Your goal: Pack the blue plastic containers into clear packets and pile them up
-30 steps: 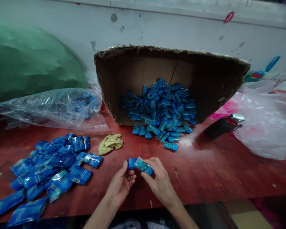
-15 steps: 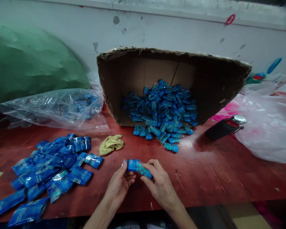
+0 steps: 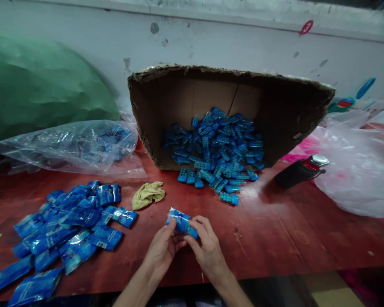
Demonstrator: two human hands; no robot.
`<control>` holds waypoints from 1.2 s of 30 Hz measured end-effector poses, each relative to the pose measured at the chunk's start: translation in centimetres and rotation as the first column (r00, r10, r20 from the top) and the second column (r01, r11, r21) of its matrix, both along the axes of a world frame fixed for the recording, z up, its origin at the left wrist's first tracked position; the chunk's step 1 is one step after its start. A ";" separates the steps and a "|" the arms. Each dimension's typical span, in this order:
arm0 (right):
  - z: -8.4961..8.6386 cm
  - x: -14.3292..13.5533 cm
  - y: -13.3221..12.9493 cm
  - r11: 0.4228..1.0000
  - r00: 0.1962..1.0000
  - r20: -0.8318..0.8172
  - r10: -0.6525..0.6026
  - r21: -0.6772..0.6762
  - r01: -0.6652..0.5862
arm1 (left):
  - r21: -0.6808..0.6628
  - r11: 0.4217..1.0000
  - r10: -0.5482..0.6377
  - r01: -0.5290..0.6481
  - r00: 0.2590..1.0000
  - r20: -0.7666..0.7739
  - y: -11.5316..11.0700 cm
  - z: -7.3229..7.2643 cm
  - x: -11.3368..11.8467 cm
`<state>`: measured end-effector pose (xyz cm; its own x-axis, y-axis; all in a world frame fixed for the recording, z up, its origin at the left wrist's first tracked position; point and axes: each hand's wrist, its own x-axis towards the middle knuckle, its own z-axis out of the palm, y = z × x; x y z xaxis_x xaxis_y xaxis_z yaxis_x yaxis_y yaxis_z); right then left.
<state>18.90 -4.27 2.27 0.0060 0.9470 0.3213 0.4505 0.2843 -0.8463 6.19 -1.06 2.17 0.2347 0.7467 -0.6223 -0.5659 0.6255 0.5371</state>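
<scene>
Near the front edge of the red table, my left hand (image 3: 164, 247) pinches a shiny blue packet (image 3: 179, 219) between thumb and fingers. My right hand (image 3: 207, 244) grips a small clear container of blue balls (image 3: 192, 232), whose left part is inside the packet. Both hands are closed and nearly touch. Left of them lies a pile of blue packets (image 3: 80, 216). Beyond them, many blue containers (image 3: 216, 140) fill the floor of a tilted cardboard box (image 3: 144, 123) and spill out of its opening.
A yellowish cloth (image 3: 148, 195) lies between the packet pile and the box. A dark bottle (image 3: 297, 171) leans to the right, beside white plastic bags (image 3: 358, 170). At the back left are a clear bag (image 3: 70, 147) and a large green sheet (image 3: 45, 81).
The container has moved further into the packet, so less of it shows. My right hand has shifted left, closer to my left hand, and the packet is now tilted.
</scene>
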 end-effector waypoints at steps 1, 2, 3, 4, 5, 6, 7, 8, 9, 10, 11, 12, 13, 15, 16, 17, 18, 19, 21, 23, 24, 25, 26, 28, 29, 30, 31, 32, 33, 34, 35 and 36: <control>0.1 0.0 0.0 0.999 0.999 -0.013 0.032 0.004 -0.032 | -0.015 1.000 -0.010 0.010 1.000 0.002 0.0 0.0 -0.1; 0.4 0.2 0.0 0.998 0.996 -0.049 0.068 -0.011 -0.068 | -0.027 0.999 -0.018 0.018 1.000 -0.005 0.0 0.1 -0.2; 0.7 0.5 0.0 0.993 0.989 -0.108 0.105 -0.040 -0.110 | -0.037 0.999 -0.030 0.029 0.999 -0.016 0.1 0.2 -0.4; 1.0 0.8 0.1 0.985 0.974 -0.182 0.138 -0.078 -0.155 | -0.042 0.998 -0.049 0.048 0.999 -0.021 0.1 0.3 -0.5; 1.2 1.2 0.2 0.972 0.951 -0.260 0.166 -0.120 -0.202 | -0.042 0.997 -0.073 0.072 0.997 -0.017 0.1 0.3 -0.7; 1.3 1.5 0.3 0.957 0.923 -0.341 0.179 -0.156 -0.243 | -0.033 0.995 -0.100 0.099 0.995 -0.003 0.1 0.4 -0.8; 1.3 1.8 0.4 0.943 0.890 -0.419 0.181 -0.182 -0.278 | -0.018 0.991 -0.130 0.131 0.991 0.017 0.1 0.4 -1.0; 1.1 2.0 0.5 0.931 0.854 -0.490 0.176 -0.198 -0.306 | 0.002 0.987 -0.162 0.162 0.986 0.044 0.1 0.4 -1.1; 0.8 2.1 0.6 0.920 0.817 -0.552 0.168 -0.210 -0.331 | 0.022 0.982 -0.191 0.190 0.979 0.070 0.1 0.4 -1.1; 0.5 2.1 0.7 0.909 0.780 -0.606 0.160 -0.217 -0.355 | 0.041 0.976 -0.215 0.212 0.972 0.097 0.1 0.5 -1.2; 0.3 2.1 0.7 0.897 0.744 -0.649 0.158 -0.221 -0.383 | 0.056 0.971 -0.236 0.231 0.964 0.121 0.2 0.5 -1.3; 0.1 2.1 0.8 0.881 0.715 -0.680 0.164 -0.225 -0.416 | 0.067 0.966 -0.257 0.250 0.956 0.144 0.2 0.5 -1.3; 0.1 2.1 0.9 0.862 0.693 -0.699 0.177 -0.230 -0.452 | 0.073 0.960 -0.278 0.270 0.946 0.164 0.3 0.6 -1.3; 0.3 2.1 1.0 0.825 0.668 -0.714 0.210 -0.237 -0.513 | 0.084 0.947 -0.321 0.310 0.926 0.200 0.4 0.8 -1.4; 0.5 2.1 1.1 0.810 0.662 -0.714 0.227 -0.240 -0.536 | 0.090 0.942 -0.336 0.324 0.917 0.215 0.4 0.9 -1.4; 0.8 2.1 1.2 0.796 0.657 -0.714 0.242 -0.241 -0.555 | 0.096 0.939 -0.345 0.332 0.911 0.225 0.4 1.0 -1.4; 1.0 2.1 1.3 0.785 0.651 -0.716 0.250 -0.244 -0.570 | 0.102 0.937 -0.348 0.333 0.909 0.228 0.3 1.1 -1.3; 1.1 2.2 1.4 0.774 0.645 -0.721 0.253 -0.249 -0.582 | 0.108 0.938 -0.346 0.330 0.911 0.225 0.2 1.2 -1.3; 1.2 2.2 1.5 0.755 0.633 -0.735 0.243 -0.266 -0.599 | 0.113 0.940 -0.340 0.323 0.918 0.206 -0.1 1.3 -1.1; 1.2 2.1 1.4 0.756 0.629 -0.746 0.218 -0.279 -0.593 | 0.098 0.949 -0.313 0.300 0.933 0.179 -0.4 1.3 -0.7; 1.1 2.0 1.3 0.764 0.633 -0.747 0.203 -0.283 -0.580 | 0.081 0.958 -0.285 0.275 0.944 0.163 -0.6 1.3 -0.4; 1.1 1.9 1.1 0.774 0.641 -0.745 0.187 -0.290 -0.563 | 0.062 0.968 -0.249 0.242 0.957 0.149 -0.8 1.3 -0.2; 1.2 1.8 1.0 0.785 0.655 -0.737 0.169 -0.301 -0.541 | 0.043 0.978 -0.207 0.203 0.969 0.135 -1.0 1.3 0.1; 1.4 1.6 0.8 0.807 0.707 -0.694 0.138 -0.335 -0.486 | 0.015 0.991 -0.133 0.133 0.984 0.115 -1.3 1.4 0.6; 1.5 1.5 0.7 0.816 0.735 -0.666 0.125 -0.352 -0.458 | 0.002 0.994 -0.110 0.110 0.988 0.108 -1.5 1.4 0.8; 1.5 1.5 0.7 0.824 0.758 -0.642 0.115 -0.364 -0.434 | -0.010 0.995 -0.096 0.098 0.990 0.099 -1.6 1.5 0.9; 1.5 1.4 0.7 0.830 0.772 -0.627 0.110 -0.368 -0.418 | -0.022 0.995 -0.093 0.096 0.992 0.086 -1.6 1.6 1.0; 1.3 1.4 0.7 0.835 0.773 -0.624 0.110 -0.364 -0.413 | -0.034 0.994 -0.098 0.101 0.993 0.070 -1.7 1.7 1.1; 1.1 1.5 0.7 0.834 0.764 -0.636 0.112 -0.358 -0.420 | -0.045 0.993 -0.108 0.111 0.993 0.055 -1.8 1.8 1.1; 0.8 1.6 0.8 0.830 0.749 -0.653 0.113 -0.352 -0.433 | -0.052 0.991 -0.118 0.120 0.992 0.041 -1.8 1.9 1.0; 0.6 1.7 0.8 0.822 0.734 -0.669 0.116 -0.350 -0.449 | -0.055 0.990 -0.128 0.129 0.991 0.031 -1.9 1.9 1.0; 0.3 1.7 0.7 0.810 0.720 -0.684 0.118 -0.352 -0.468 | -0.055 0.988 -0.140 0.141 0.990 0.025 -1.9 1.9 0.9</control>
<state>20.65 -3.53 2.56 -0.2743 0.9525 -0.1326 -0.2427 -0.2020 -0.9488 7.09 -2.96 4.10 0.3481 0.6690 -0.6567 -0.4811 0.7287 0.4874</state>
